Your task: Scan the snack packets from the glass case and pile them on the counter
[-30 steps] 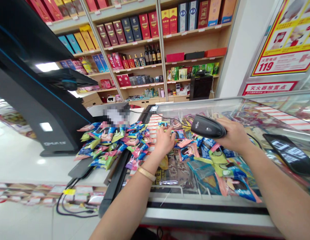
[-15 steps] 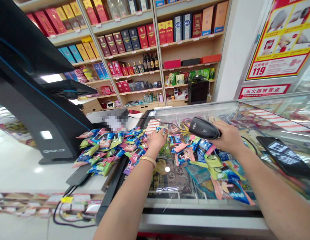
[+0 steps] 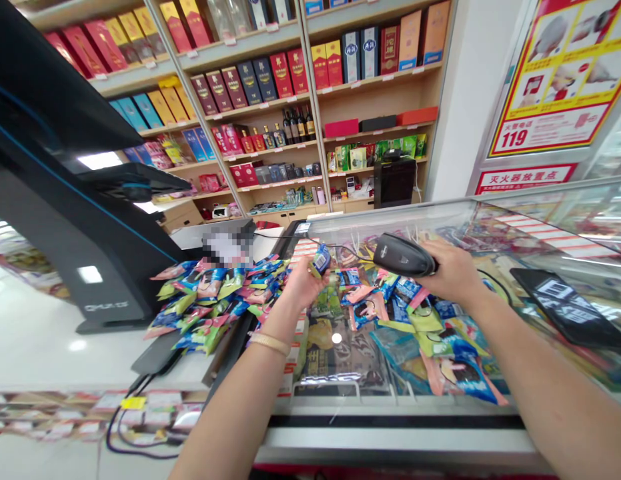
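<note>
Between the fingers of my left hand [image 3: 306,283] is a small blue and green snack packet [image 3: 321,260], its barcode side turned up. My right hand [image 3: 453,270] grips a black barcode scanner [image 3: 404,255], whose head points left toward that packet. Below the scanner, a spread of snack packets [image 3: 369,310] in blue, pink and green lies on the glass top [image 3: 335,367]. A larger heap of similar packets [image 3: 210,300] sits left of my left hand, on the white counter's edge and the dark frame beside it.
A black point-of-sale terminal [image 3: 105,267] stands on the white counter [image 3: 35,353]. On the right, a dark tablet-like device [image 3: 565,303] lies on the glass. The scanner's cable [image 3: 347,250] runs across the glass. Shelves of boxes and bottles [image 3: 270,73] rise behind.
My left hand has lifted a packet from the glass and turned it so its barcode shows. My right hand with the scanner has stayed nearly in place.
</note>
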Demonstrator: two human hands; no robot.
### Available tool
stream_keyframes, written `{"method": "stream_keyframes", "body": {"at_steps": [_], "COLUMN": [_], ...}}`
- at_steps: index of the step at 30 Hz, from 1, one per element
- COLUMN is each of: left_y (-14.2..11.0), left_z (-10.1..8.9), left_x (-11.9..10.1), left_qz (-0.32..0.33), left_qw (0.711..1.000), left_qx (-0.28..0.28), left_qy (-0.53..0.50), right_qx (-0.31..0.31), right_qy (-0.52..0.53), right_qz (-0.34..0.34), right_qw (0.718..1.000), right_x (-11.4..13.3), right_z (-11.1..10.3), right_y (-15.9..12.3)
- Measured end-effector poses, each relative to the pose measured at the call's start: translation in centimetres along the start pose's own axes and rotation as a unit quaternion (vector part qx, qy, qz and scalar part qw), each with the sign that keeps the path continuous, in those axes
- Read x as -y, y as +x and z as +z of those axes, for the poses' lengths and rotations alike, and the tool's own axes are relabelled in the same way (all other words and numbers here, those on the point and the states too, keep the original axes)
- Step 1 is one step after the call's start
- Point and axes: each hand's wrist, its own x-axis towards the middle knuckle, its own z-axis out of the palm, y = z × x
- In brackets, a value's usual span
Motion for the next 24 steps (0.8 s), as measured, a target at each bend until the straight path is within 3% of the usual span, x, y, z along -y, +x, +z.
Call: {"method": "stream_keyframes", "body": {"at_steps": [2, 4, 5, 7, 11, 18, 24], "left_y": [-1.2, -2.4, -2.9, -3.7, -4.3, -4.4, -4.6], "left_z": [-0.4, -0.4, -0.3, 0.2, 1.3, 2.4, 2.5], "left_x": [-0.5, -0.7, -0.7, -0.6, -0.3, 0.4, 0.1], "left_qz": [-0.047, -0.101, -0.119, -0.129, -0.118, -0.073, -0.091], "left_qw": [0.981, 0.923, 0.896, 0.876, 0.878, 0.927, 0.918], "left_qx": [0.072, 0.133, 0.148, 0.151, 0.154, 0.119, 0.122], "left_qy": [-0.174, -0.346, -0.401, -0.440, -0.437, -0.347, -0.367], "right_qx": [0.005, 0.007, 0.009, 0.018, 0.046, 0.098, 0.105], "right_qy": [0.014, 0.029, 0.034, 0.042, 0.069, 0.085, 0.081], "right_qz": [0.000, -0.009, -0.013, -0.018, -0.027, -0.030, -0.028], "right_qw": [1.000, 1.000, 0.999, 0.999, 0.996, 0.991, 0.991], "right_x": [0.2, 0.5, 0.6, 1.0, 1.5, 2.1, 2.0], "right_z": [-0.1, -0.2, -0.2, -0.3, -0.4, -0.4, -0.3], "right_y": [0.1, 0.2, 0.2, 0.3, 0.3, 0.3, 0.2]}}
